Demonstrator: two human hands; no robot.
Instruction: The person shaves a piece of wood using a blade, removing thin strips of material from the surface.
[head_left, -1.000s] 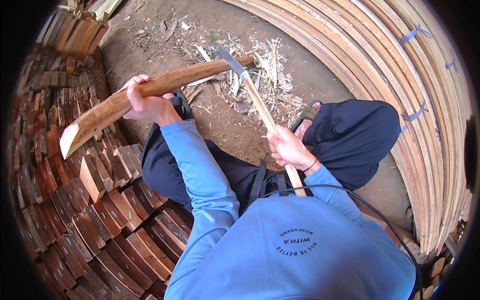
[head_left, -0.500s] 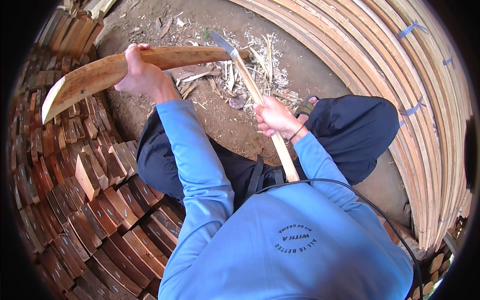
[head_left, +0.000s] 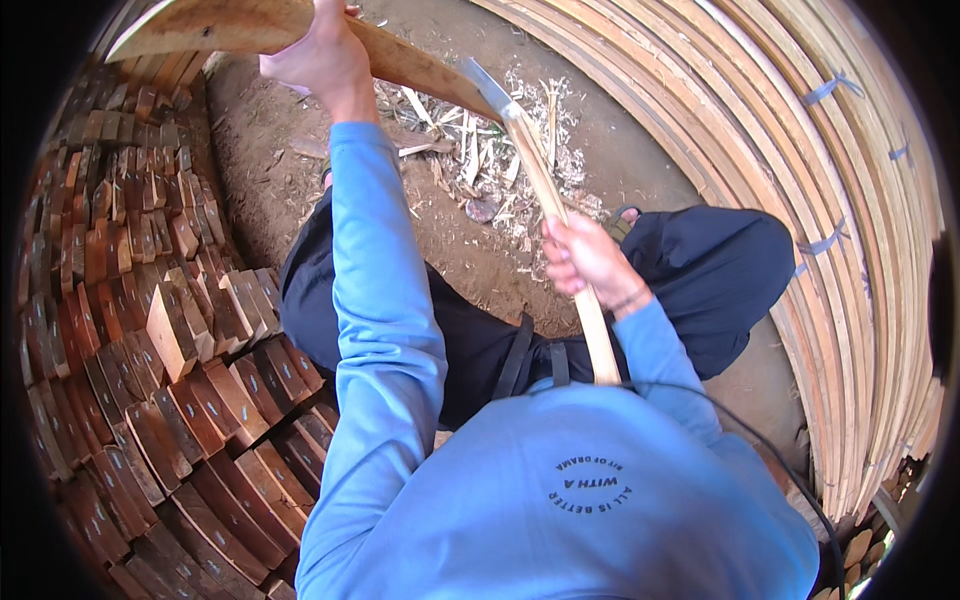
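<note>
My left hand (head_left: 328, 66) is closed around the middle of a curved wooden plank (head_left: 210, 28), held up at the far left. The plank slants down to the right, and its lower end meets the blade of a long-handled knife (head_left: 538, 172). My right hand (head_left: 590, 258) grips the knife's pale wooden handle below its middle. The handle's butt reaches back to my waist. The metal blade (head_left: 487, 88) points up and left along the plank's edge; the exact contact is hard to make out.
Wood shavings (head_left: 480, 165) and splinters lie on the dirt floor (head_left: 270, 150) between my legs. To the left rise stacked dark wooden blocks (head_left: 200, 410). Long curved pale boards (head_left: 800, 180), bound with blue ties, line the right. A black cable (head_left: 745, 425) crosses my right side.
The plank and my left hand have moved up and right, and the plank now slopes down more steeply. My right hand with the knife has shifted right and toward me.
</note>
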